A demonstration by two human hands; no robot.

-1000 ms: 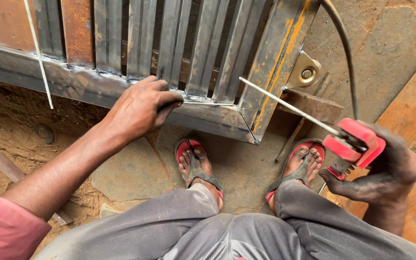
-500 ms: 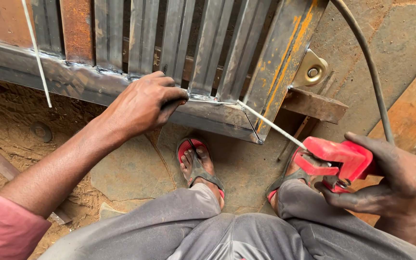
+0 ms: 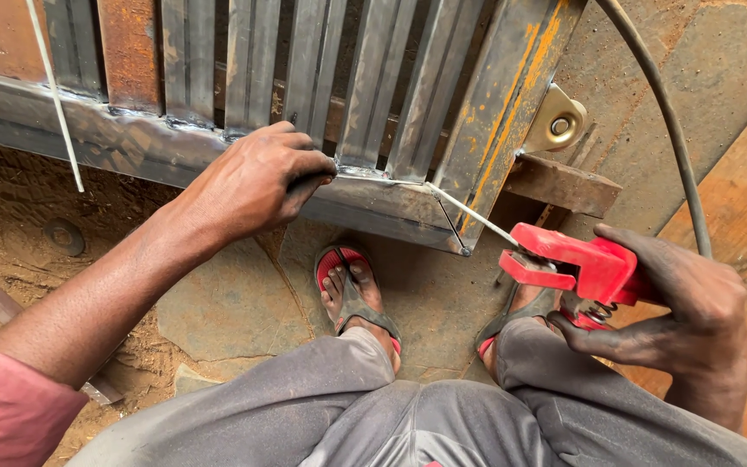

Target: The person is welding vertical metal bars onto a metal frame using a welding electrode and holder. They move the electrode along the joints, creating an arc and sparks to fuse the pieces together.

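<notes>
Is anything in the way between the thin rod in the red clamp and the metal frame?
No. The rod runs from the red clamp in the right hand straight to the frame, beside the left hand.

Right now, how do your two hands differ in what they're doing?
The left hand rests knuckles-up on the grey metal gate frame, fingers curled at its edge. The right hand touches no frame: it grips a red electrode holder, whose thin rod reaches the frame's corner. Both are bare and grimy.

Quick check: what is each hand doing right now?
Left hand: closed, resting on the metal gate frame.
Right hand: closed on the red electrode holder, welding rod clamped in it.
</notes>
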